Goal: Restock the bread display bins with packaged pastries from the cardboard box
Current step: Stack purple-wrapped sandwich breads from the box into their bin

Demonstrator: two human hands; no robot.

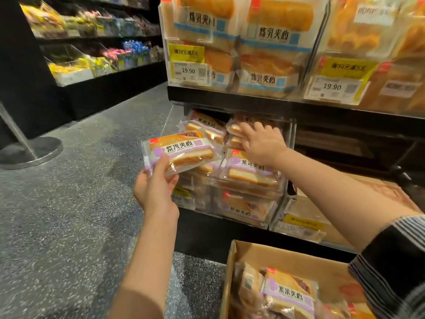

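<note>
Left hand (pixel 154 185) grips purple-label pastry pack (pixel 181 151) just outside low clear bin (pixel 248 192). Right hand (pixel 262 143) reaches into bin, fingers spread on stacked packs (pixel 249 172). Open cardboard box (pixel 287 261) below, more packs inside.

- The clear bin (pixel 250 180) under the black shelf edge (pixel 230 95) is heaped with packaged pastries (pixel 250 171); only a narrow gap shows above them.
- The right hand (pixel 262 146) fills that gap's right side.
- Left of the bin lies open floor (pixel 80 203).
</note>
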